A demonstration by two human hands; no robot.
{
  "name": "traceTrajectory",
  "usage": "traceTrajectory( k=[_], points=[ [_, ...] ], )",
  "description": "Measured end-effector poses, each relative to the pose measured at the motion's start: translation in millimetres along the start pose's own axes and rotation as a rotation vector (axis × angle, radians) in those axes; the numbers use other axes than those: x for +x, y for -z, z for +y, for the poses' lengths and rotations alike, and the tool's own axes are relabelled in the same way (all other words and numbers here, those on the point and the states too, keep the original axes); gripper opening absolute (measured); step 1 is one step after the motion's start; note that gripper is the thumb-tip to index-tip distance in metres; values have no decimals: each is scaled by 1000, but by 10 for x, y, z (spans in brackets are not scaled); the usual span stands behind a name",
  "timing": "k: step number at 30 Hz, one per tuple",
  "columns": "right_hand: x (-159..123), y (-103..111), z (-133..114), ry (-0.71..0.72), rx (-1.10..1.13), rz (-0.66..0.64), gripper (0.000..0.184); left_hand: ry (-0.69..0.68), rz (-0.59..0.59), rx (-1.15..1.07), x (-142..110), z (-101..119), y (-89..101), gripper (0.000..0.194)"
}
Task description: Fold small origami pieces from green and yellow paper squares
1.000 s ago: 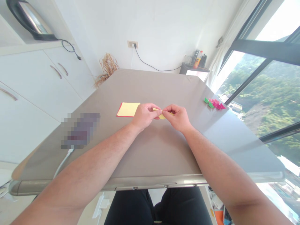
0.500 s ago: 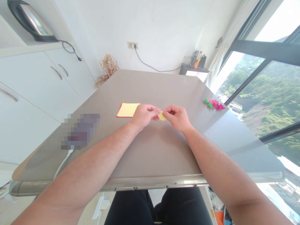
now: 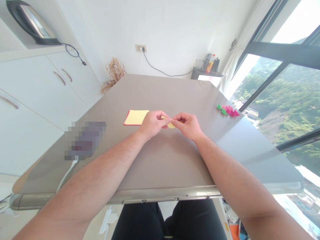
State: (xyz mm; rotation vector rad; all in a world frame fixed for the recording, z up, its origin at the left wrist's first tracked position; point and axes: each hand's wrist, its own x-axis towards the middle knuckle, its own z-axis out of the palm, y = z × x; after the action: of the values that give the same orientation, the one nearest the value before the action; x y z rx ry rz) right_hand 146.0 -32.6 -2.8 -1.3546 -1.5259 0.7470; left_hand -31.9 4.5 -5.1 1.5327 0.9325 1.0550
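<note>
Over the middle of the table, my left hand [image 3: 155,123] pinches a small folded piece of yellow paper [image 3: 171,125] between thumb and fingers. My right hand [image 3: 187,124] grips the same paper from the other side, its thumb tip close to my left thumb. Most of the paper is hidden by the fingers, so its folds cannot be made out fully. Just left of my left hand lies a stack of square notepaper [image 3: 136,117], yellow on top with a red edge showing beneath, partly covered by that hand.
Several small folded paper shapes [image 3: 228,110], green and pink, sit near the table's [image 3: 160,160] right edge by the window. A blurred-out device [image 3: 86,140] with a white cable [image 3: 65,175] lies on the left. Dried stalks [image 3: 115,73] stand behind the far left corner.
The right hand has shifted slightly left, bringing the two thumbs closer together. A strip of the yellow paper now shows above the left thumb, and less shows between the hands.
</note>
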Motion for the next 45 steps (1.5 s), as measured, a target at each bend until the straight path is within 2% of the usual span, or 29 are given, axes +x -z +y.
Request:
traceTrajectory(
  k=[3,5,9,13,20,25,33,39,45],
  points=[
    [10,17,7,9,27,34,18,-11,93,-95,12,5,1,23],
    [21,33,13,13,46,51,17,11,110,-133,20,4,9,22],
    [30,45,15,-7,41,42,16,33,21,-65,13,-7,16,18],
    [13,25,10,2,33,7,18,21,-62,7,3,-31,13,25],
    [5,17,15,-20,92,-6,20,54,-56,-41,19,-33,25,24],
    [8,34,-13,-26,104,45,15,25,-27,56,17,-21,47,22],
    [6,40,-28,-47,156,7,10,-2,-52,127,3,-16,51,25],
    [8,39,-9,-39,238,-66,12,-51,-11,213,-15,-9,35,24],
    [3,26,-13,2,131,-11,16,-91,-13,250,-26,-10,16,25]
  ],
)
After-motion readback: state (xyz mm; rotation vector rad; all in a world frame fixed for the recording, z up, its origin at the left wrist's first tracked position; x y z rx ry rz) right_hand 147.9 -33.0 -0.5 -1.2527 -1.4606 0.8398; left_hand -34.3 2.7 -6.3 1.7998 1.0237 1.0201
